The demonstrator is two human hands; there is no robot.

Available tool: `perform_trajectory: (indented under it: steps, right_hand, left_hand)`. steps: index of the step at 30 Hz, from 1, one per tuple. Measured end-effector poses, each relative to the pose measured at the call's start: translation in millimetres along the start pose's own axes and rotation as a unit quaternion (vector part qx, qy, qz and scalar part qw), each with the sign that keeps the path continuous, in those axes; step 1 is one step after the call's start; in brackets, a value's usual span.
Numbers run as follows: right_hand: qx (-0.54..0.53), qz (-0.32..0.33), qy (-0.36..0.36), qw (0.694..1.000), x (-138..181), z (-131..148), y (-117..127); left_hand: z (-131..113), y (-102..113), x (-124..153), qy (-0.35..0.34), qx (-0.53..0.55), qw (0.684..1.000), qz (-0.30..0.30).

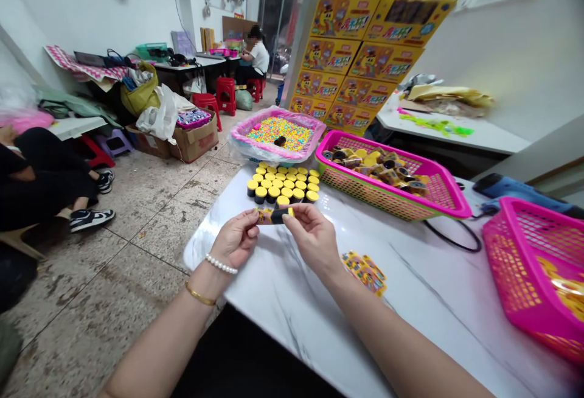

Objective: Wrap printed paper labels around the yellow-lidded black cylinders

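Above the front of the white table, my two hands are close together. My right hand [312,233] pinches a small black tub with a yellow lid [279,218], held on its side with the lid to the right. A yellow printed sleeve or label [263,216] meets the tub's left end, and the closed fingers of my left hand [235,237] grip it. Whether the sleeve is around the tub or only beside it, I cannot tell. Just beyond stand rows of upright black tubs with yellow lids [286,185]. Flat printed pieces [365,271] lie right of my right wrist.
A plastic-lined pink basin [237,136] holds colourful beads. One pink basket [444,194] contains wrapped tubs; another [511,264] with yellow pieces stands at the right. Yellow printed boxes [333,57] are stacked behind. A seated person's legs [50,160] show left; another person [259,57] sits far back.
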State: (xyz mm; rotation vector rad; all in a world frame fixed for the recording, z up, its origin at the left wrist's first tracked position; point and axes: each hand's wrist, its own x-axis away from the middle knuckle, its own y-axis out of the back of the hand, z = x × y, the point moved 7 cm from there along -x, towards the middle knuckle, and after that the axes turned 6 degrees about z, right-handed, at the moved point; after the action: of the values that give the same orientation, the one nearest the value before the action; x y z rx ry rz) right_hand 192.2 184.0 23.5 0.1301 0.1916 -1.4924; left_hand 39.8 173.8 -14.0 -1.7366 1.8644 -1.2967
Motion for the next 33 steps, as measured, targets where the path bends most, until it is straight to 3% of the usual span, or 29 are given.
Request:
perform_trajectory:
  steps: [7,12,14,16,19,22,25,28,30,33]
  right_hand:
    - [-0.039,0.041,0.015,0.998,-0.8,0.6,-4.8]
    - [-0.051,0.026,0.048,0.997,-6.4,9.6,8.1]
    - [-0.040,0.048,0.042,0.997,-8.7,14.2,10.4]
    - [-0.015,0.073,0.058,0.996,-10.5,24.1,11.8]
    - [0.058,0.074,0.139,0.986,-11.3,49.1,18.3]
    - [0.199,0.049,0.232,0.951,-8.0,74.9,26.6]
    - [0.323,0.043,0.317,0.891,-1.3,91.7,29.9]
    - [0.380,0.066,0.375,0.843,5.5,96.0,26.6]
    - [0.390,0.079,0.365,0.842,6.1,92.4,24.1]
    - [0.368,0.071,0.286,0.882,2.6,80.9,24.7]
  left_hand:
    - [2.7,4.4,0.8,-0.034,-0.061,0.998,-0.002]
    - [-9.4,5.2,6.6,-0.120,-0.117,0.985,-0.034]
    - [-14.6,-7.7,5.3,-0.104,-0.156,0.982,0.010]
    - [-19.0,-29.3,0.8,-0.065,-0.209,0.971,0.091]
    - [-25.9,-60.5,-10.0,-0.036,-0.272,0.943,0.186]
    - [-24.5,-77.3,-23.3,-0.025,-0.273,0.936,0.223]
    - [-12.5,-79.9,-30.6,0.008,-0.237,0.938,0.253]
    - [-8.4,-71.8,-33.3,0.003,-0.221,0.941,0.257]
    - [-10.1,-64.1,-34.5,-0.009,-0.229,0.943,0.239]
    - [-10.4,-57.6,-34.2,-0.008,-0.240,0.945,0.220]
